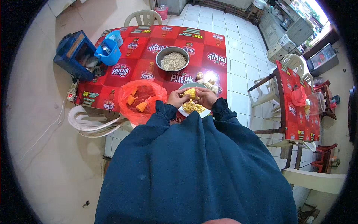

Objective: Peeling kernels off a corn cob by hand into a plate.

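Note:
Both of my hands grip a short piece of yellow corn on the cob. My left hand has it from the left, and my right hand from the right. Just beneath them is a white plate with loose corn kernels on it. The rim of a pale green plate or bowl shows behind my hands; the rest of it is hidden. Stripped cob pieces lie on the tabletop beyond my right hand, partly washed out by glare.
An orange plastic bag with orange chunks, possibly pumpkin, lies left of my hands. A metal bowl of pale strips stands farther back on the red-covered table. Blue containers and a blue box occupy the left end.

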`<action>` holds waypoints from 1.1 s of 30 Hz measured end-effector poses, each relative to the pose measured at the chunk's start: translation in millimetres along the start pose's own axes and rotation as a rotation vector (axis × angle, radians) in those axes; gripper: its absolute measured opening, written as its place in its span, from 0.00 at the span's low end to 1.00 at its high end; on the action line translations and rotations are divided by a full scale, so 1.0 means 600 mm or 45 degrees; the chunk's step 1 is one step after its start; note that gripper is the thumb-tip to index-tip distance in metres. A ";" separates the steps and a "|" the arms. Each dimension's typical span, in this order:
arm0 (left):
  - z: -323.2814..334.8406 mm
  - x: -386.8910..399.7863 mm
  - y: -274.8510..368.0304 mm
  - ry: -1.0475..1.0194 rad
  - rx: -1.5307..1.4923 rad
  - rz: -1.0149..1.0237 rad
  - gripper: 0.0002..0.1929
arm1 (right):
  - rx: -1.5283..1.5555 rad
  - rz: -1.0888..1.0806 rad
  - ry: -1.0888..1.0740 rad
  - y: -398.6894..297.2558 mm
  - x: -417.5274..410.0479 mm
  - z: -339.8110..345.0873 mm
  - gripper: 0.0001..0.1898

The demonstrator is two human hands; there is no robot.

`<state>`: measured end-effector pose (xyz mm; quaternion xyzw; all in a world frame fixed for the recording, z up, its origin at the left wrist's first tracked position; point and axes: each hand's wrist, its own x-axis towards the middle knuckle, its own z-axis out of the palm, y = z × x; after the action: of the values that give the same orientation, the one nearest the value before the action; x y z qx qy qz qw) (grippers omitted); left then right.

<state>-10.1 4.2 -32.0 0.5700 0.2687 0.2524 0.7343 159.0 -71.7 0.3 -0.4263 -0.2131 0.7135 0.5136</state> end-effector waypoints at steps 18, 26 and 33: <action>0.016 0.002 -0.009 0.017 0.027 -0.022 0.20 | -1.186 -0.525 0.785 0.055 0.047 0.007 0.24; 0.019 0.003 -0.001 -0.014 0.196 -0.010 0.22 | -0.726 -0.335 0.638 0.050 0.052 -0.022 0.22; 0.005 0.012 -0.024 0.064 0.261 0.127 0.22 | -0.239 -0.099 0.475 0.031 0.037 -0.009 0.17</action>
<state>-1.9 4.0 -46.4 0.6481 0.2828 0.2742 0.6517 151.1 -59.4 -25.0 -0.5882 -0.1962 0.5789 0.5295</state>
